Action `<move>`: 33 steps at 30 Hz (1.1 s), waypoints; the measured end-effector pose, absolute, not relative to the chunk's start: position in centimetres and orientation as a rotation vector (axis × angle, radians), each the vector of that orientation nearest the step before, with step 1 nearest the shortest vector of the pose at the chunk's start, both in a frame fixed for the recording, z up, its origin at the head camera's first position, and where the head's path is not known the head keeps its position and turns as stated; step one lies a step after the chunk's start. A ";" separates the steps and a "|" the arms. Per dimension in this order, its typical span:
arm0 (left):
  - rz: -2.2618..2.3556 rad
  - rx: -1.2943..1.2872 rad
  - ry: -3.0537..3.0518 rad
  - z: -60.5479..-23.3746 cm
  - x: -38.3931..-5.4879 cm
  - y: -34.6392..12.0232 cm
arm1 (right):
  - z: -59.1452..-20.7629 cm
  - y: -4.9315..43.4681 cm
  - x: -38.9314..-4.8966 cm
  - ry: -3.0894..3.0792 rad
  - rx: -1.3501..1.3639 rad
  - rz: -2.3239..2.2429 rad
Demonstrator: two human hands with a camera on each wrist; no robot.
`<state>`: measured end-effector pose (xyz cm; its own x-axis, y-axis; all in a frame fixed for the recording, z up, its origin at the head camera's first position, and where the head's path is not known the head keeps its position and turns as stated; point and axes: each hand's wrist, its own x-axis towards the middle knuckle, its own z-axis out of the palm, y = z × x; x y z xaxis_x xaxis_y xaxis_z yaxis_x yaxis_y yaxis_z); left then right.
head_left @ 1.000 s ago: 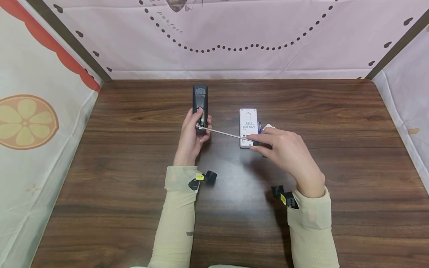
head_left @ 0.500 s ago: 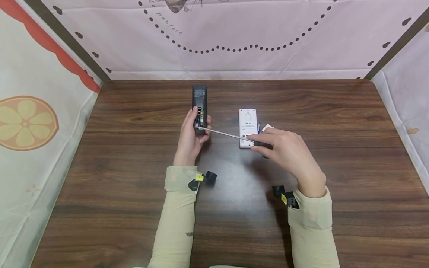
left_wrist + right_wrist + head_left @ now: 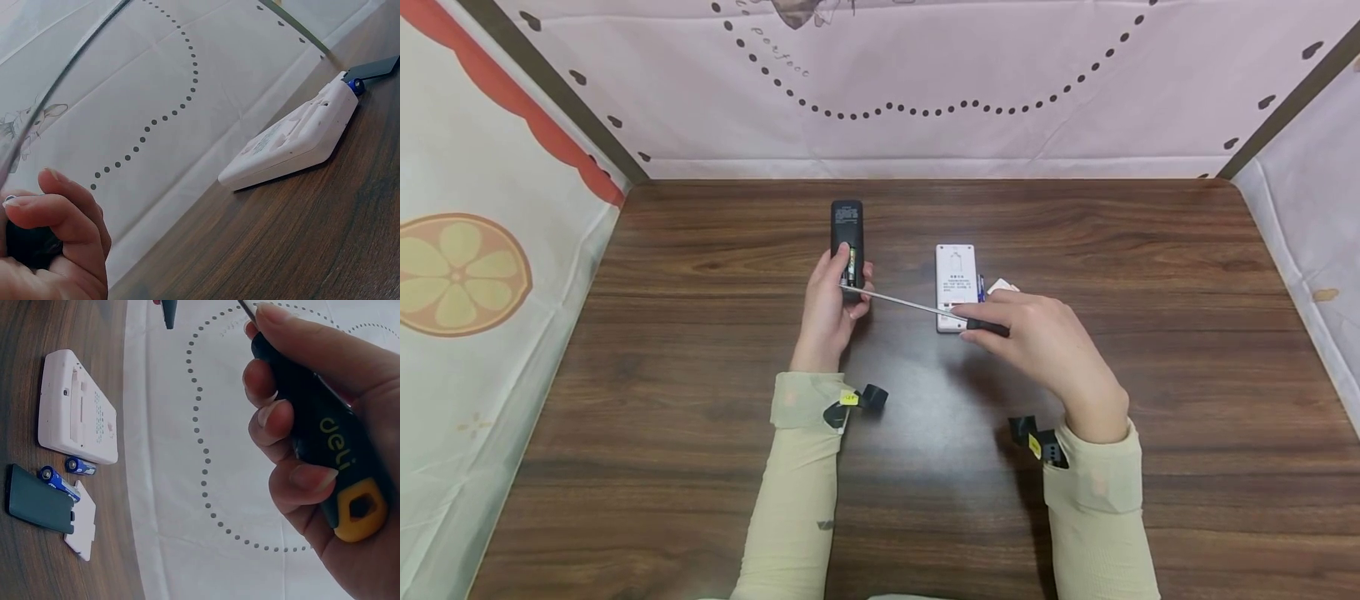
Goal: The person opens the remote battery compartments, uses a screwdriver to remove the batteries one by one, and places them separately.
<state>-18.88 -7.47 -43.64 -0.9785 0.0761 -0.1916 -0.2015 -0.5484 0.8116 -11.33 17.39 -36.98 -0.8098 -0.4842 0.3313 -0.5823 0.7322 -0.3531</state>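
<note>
In the head view my left hand point(image 3: 827, 304) grips a black remote control point(image 3: 847, 218), back side up, its battery compartment uncovered. A battery with green and gold on it point(image 3: 852, 265) shows in the compartment, and my thumb lies over the compartment's left side. My right hand point(image 3: 1048, 342) holds a screwdriver point(image 3: 910, 303) with fingers curled round its dark handle, which has a yellow end and "deli" printed on it in the right wrist view. The shaft reaches left across to the remote, its tip at the compartment's lower end beside my left thumb.
A white remote-like device point(image 3: 955, 271) lies back up on the wooden table point(image 3: 700, 467). Beside it, the right wrist view shows two blue batteries point(image 3: 59, 482), a dark battery cover point(image 3: 39, 500) and a white cover point(image 3: 82, 522). A cloth-covered wall point(image 3: 880, 67) stands behind.
The black remote has shifted slightly toward me. My left thumb moved left off the compartment, then partly back over it. The screwdriver tip has stayed near the compartment's lower end.
</note>
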 end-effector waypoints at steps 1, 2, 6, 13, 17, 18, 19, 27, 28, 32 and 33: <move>2.628 -0.200 1.400 -43.7 -18.9 -7.5 | -37.0 17.4 -11.3 -2.713 0.851 0.663; 2.630 -0.197 1.397 -43.7 -18.9 -7.5 | -37.0 17.4 -11.3 -2.707 0.853 0.665; 2.625 -0.219 1.382 -43.6 -18.8 -7.4 | -37.0 17.5 -11.3 -2.665 0.854 0.673; 2.589 -0.293 1.371 -43.5 -18.8 -7.5 | -36.8 18.2 -11.3 -2.662 0.729 0.683; 2.572 -0.253 1.407 -43.7 -18.9 -7.4 | -36.8 18.7 -11.4 -2.668 0.668 0.730; 2.567 -0.242 1.426 -43.7 -18.9 -7.4 | -36.8 18.7 -11.4 -2.667 0.660 0.737; 2.560 -0.233 1.452 -43.7 -18.9 -7.3 | -36.8 18.8 -11.4 -2.666 0.650 0.742; 2.442 -0.219 1.682 -43.7 -19.0 -6.8 | -36.9 19.5 -11.9 -2.742 0.509 0.748; 2.430 -0.227 1.699 -43.7 -19.0 -6.8 | -37.0 19.6 -12.0 -2.753 0.491 0.751; 2.403 -0.245 1.729 -43.7 -19.0 -6.7 | -37.6 20.2 -12.5 -2.780 0.406 0.769; 2.394 -0.250 1.736 -43.7 -19.0 -6.7 | -37.7 20.3 -12.5 -2.785 0.386 0.772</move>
<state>-18.95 -6.65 -43.67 -0.9709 0.0415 -0.2359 -0.2371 -0.3055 0.9222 -12.53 20.32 -37.70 -0.9399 -0.1904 0.2836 -0.3093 0.8268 -0.4698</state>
